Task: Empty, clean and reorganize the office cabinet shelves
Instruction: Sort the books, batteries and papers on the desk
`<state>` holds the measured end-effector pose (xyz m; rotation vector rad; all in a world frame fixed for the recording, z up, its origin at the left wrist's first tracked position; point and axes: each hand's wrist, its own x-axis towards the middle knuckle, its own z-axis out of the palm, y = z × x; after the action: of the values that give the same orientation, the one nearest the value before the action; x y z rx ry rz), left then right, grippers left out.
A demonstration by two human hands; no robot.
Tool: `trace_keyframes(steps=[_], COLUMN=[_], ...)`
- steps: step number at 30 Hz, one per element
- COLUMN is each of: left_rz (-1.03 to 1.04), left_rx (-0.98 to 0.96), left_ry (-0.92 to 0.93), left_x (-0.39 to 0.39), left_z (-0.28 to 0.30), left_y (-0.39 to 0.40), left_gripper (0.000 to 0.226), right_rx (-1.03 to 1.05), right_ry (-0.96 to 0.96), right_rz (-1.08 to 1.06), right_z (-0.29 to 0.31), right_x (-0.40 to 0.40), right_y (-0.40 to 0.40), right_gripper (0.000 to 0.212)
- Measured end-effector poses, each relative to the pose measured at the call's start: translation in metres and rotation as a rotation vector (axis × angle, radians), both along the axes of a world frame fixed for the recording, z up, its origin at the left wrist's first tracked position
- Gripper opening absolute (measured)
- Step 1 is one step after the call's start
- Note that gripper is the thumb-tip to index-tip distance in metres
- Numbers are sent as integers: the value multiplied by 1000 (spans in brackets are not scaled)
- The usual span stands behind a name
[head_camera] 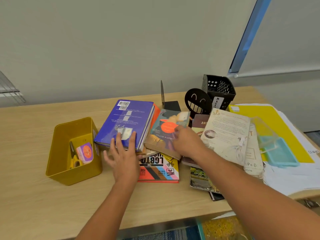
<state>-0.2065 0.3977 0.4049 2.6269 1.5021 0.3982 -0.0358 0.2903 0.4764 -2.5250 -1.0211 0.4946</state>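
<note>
Both bare arms reach forward — hands low, side by side.
The left hand [123,156] lies palm-down with fingers straight and spread (thumb out to the side); the right hand [187,143] has fingers bent — their tips blurred.

Head camera looks steeply down, close over table [34,196].

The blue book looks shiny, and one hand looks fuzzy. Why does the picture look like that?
In the head view, the blue book has a glossy cover, so light glares pale near its lower edge by the left hand; the right hand on the paperback is smeared at the fingers, probably motion blur; the wide-angle lens bends the table edges and the window frame.
</note>
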Motion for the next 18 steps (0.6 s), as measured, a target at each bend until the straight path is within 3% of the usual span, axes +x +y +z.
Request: trace_keyframes(steps=[9,14,18], left_rz=[44,-157,-391], left_rx=[-92,-104,-221], left_ry=[6,-358,-660], left_x=[6,30,60], left_z=[25,70,93], left_y=[-7,-51,-89], left_gripper=[97,77,57], right_rx=[-133,238,556], right_ry=[45,91,218], right_rz=[79,103,14], right_z=[11,55,73], right_x=[-2,-5,17], right_y=[7,-22,-61], right_gripper=[43,43,24])
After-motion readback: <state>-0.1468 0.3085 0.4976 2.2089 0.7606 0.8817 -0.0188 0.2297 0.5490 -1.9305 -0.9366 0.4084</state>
